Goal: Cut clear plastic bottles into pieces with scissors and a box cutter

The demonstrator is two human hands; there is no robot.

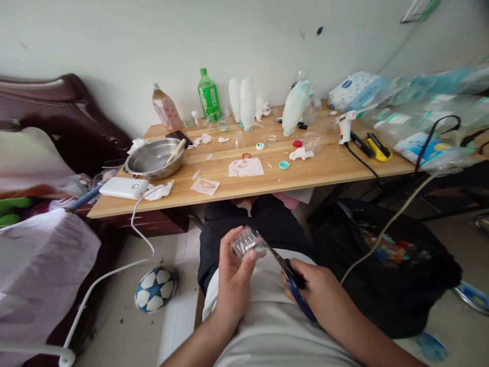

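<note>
One bare left hand (233, 279) grips a clear, ribbed plastic piece (248, 243) between thumb and fingers, holding it close to the body, short of the light wood-grain table (217, 158), seemingly to leave its right side exposed. Closed around the dark-blue handles of steel-bladed scissors (294, 286), the right hand (321, 291) angles the blades toward that side, though whether they touch the plastic I cannot tell. Beyond, a white hot-glue gun (345, 128) stands on the tabletop, perhaps set aside to keep both hands free.
</note>
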